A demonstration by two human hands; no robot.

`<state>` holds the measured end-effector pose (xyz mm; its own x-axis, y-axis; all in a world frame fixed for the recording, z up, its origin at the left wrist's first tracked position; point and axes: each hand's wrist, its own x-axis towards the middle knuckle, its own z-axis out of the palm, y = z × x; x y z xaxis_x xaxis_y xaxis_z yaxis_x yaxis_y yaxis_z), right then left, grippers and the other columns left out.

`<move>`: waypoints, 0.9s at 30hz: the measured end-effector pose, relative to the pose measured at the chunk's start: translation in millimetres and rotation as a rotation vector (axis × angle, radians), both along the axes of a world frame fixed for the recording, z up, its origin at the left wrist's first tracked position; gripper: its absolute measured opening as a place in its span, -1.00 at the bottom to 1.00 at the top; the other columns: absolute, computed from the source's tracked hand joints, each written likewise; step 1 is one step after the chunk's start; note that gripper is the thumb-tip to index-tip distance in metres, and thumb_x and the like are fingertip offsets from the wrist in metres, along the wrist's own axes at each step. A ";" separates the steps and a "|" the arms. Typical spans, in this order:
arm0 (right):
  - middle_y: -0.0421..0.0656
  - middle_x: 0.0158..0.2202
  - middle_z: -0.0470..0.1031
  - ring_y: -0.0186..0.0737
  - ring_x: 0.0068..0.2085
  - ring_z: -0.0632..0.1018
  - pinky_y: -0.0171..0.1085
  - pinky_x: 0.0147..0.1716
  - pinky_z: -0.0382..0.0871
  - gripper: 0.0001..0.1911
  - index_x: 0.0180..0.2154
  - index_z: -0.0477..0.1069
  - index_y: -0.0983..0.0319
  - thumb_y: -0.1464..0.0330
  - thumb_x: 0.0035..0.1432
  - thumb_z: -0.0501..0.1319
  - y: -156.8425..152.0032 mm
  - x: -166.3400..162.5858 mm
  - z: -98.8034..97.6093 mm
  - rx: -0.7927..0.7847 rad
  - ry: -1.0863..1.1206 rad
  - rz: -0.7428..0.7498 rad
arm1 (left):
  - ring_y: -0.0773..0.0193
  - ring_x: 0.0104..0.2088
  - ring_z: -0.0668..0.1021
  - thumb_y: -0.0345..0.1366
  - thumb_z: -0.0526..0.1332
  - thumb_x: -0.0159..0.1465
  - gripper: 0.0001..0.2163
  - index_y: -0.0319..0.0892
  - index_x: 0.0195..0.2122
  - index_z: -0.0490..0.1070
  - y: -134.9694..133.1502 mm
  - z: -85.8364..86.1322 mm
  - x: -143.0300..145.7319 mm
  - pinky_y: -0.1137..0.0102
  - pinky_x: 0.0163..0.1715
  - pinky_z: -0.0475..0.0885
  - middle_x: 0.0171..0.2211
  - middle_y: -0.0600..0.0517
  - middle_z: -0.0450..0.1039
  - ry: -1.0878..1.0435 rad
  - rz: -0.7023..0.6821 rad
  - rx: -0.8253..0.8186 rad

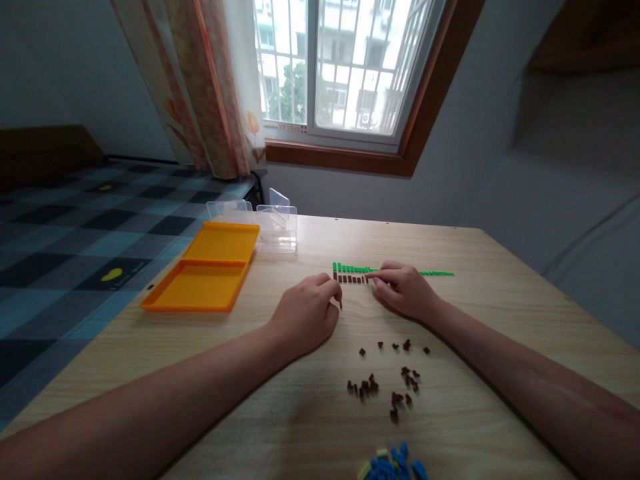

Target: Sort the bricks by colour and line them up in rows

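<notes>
A row of small green pieces [353,269] runs across the wooden table [500,320], with a short row of dark brown pieces [350,279] just in front of it. My right hand [405,290] rests by these rows, its index finger stretched left onto the brown row and the other fingers curled. My left hand [307,313] is closed in a pinch on one small brown piece [341,305], held just above the table. Several loose brown pieces [385,380] lie scattered nearer to me.
An open orange case [207,267] lies at the table's left, with a clear plastic box [273,223] behind it. Blue and yellow pieces [390,463] sit at the near edge. A checked bed lies to the left, a window behind.
</notes>
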<state>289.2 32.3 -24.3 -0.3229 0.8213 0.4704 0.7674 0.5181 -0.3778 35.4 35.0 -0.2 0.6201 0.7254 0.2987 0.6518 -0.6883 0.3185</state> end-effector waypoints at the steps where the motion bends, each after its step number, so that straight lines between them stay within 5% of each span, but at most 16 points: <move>1: -0.14 -0.41 0.48 -0.32 -0.44 0.44 -0.32 -0.42 0.25 -0.71 -0.16 0.64 0.24 0.45 0.23 0.15 0.4 -0.2 -0.1 0.000 -0.008 0.002 | 0.12 -0.20 0.53 -0.45 0.10 0.18 -0.82 -0.13 -0.27 0.46 0.0 -0.2 0.1 0.24 -0.22 0.45 -0.21 -0.02 0.50 -0.001 -0.002 0.002; 27: -0.15 -0.44 0.46 -0.33 -0.47 0.42 -0.32 -0.44 0.23 -0.72 -0.20 0.66 0.22 0.43 0.21 0.16 -0.4 -0.4 2.0 -0.014 0.017 -0.030 | 0.14 -0.21 0.52 -0.45 0.11 0.18 -0.83 -0.13 -0.27 0.46 -0.7 0.7 0.1 0.25 -0.22 0.44 -0.21 -0.01 0.51 0.000 0.000 -0.003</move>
